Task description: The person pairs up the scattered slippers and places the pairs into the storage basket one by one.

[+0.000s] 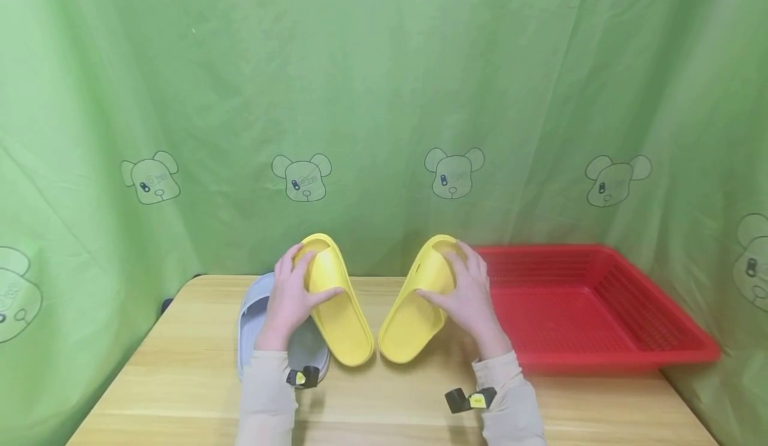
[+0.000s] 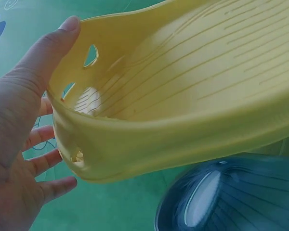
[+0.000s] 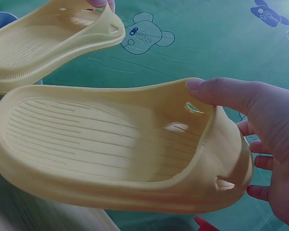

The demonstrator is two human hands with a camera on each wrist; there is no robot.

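Observation:
My left hand (image 1: 293,299) grips a yellow slipper (image 1: 343,326) at its strap, the thumb over the upper edge and the fingers round the far side. My right hand (image 1: 471,293) holds a matching yellow slipper (image 1: 407,331) the same way. Both slippers tilt with their heels towards me and close together, while the toe ends spread apart. In the right wrist view, ridged lines run along the insole of the right slipper (image 3: 72,139). Blue-grey slipper parts (image 1: 247,346) lie on the table beneath the left hand and forearm, partly hidden by them.
A red plastic basket (image 1: 690,349) with mesh walls stands on the right of the wooden table (image 1: 168,379), close beside the right forearm. Behind the table hangs a green curtain (image 1: 372,99) printed with bear heads. Each wrist wears a black strap.

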